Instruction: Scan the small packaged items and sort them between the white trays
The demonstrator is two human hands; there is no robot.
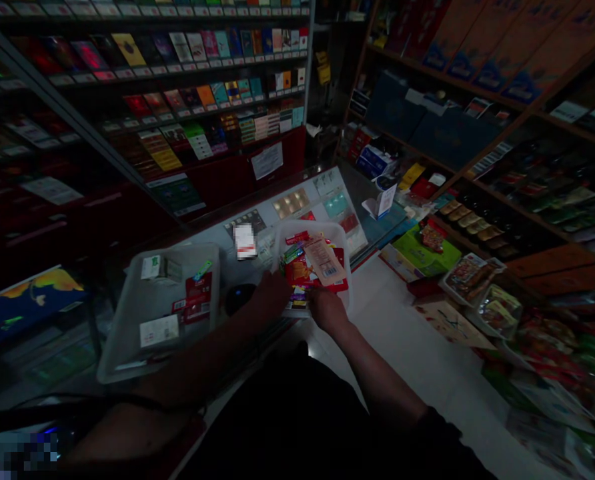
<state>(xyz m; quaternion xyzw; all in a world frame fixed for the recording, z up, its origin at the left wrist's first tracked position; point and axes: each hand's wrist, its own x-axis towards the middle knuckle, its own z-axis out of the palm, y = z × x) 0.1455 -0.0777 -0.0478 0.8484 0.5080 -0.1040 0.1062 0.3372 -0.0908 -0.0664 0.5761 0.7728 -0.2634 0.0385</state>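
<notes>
A white plastic tub (348,250) stands on the glass counter, filled with small packets. My left hand (273,293) is at its front left corner, fingers curled and mostly hidden in the dark. Over the front right part reaches my right hand (326,309), its fingers bent down beside a small purple-and-yellow packet (299,297). What either hand grips is too dark to make out. Behind them in the tub lie a beige packet (324,259) and a red packet (297,271). A dark rounded object (239,299) sits left of my left hand.
Left on the counter is a second white tub (127,303) with a white box (159,331) and a red packet (198,297). A small white card-like item (245,241) lies behind. Packaged snacks (472,277) crowd the right; shelves of small boxes (207,97) line the back.
</notes>
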